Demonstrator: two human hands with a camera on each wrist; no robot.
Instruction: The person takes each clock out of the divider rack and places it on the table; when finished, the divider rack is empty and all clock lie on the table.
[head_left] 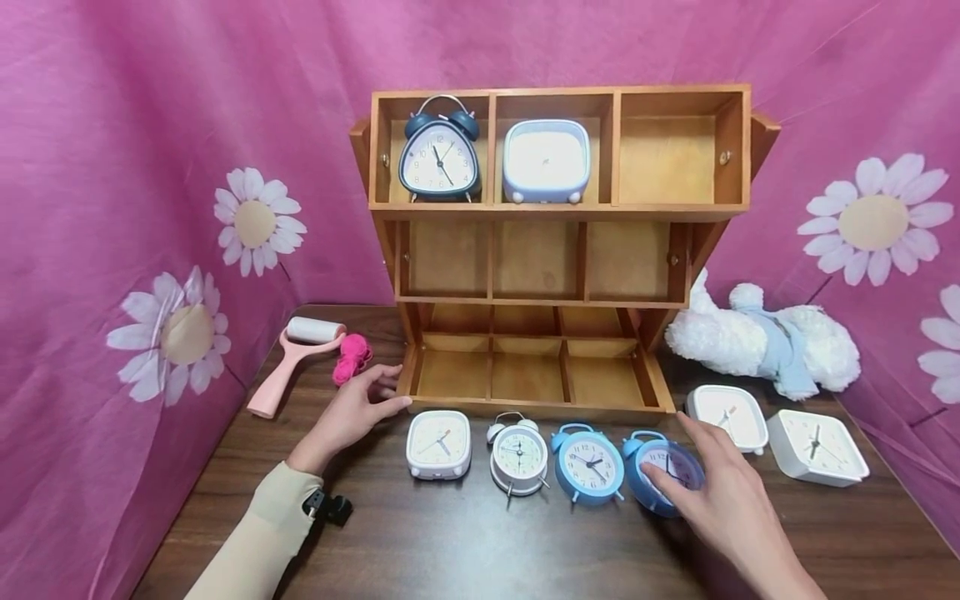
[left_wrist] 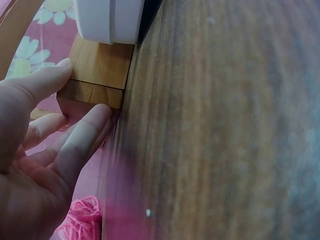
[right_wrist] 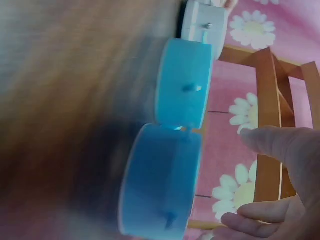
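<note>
My left hand (head_left: 367, 402) rests at the lower left corner of a wooden shelf unit (head_left: 525, 408); in the left wrist view its thumb and fingertips touch the corner from two sides. Over the rightmost blue alarm clock (head_left: 667, 471) hovers my right hand (head_left: 727, 504), thumb and fingers spread. The right wrist view shows a gap between that hand and the clock's blue casing (right_wrist: 162, 185). To its left, in a row before the shelf, stand another blue alarm clock (head_left: 591, 467), a white twin-bell clock (head_left: 520, 457) and a white square clock (head_left: 439, 446).
A dark alarm clock (head_left: 440, 162) and a pale blue clock (head_left: 547, 162) occupy top compartments. Two white clocks (head_left: 727, 417) and a white plush toy (head_left: 817, 346) lie at right. A pink lint roller (head_left: 277, 379) and pink yarn (head_left: 352, 358) lie at left.
</note>
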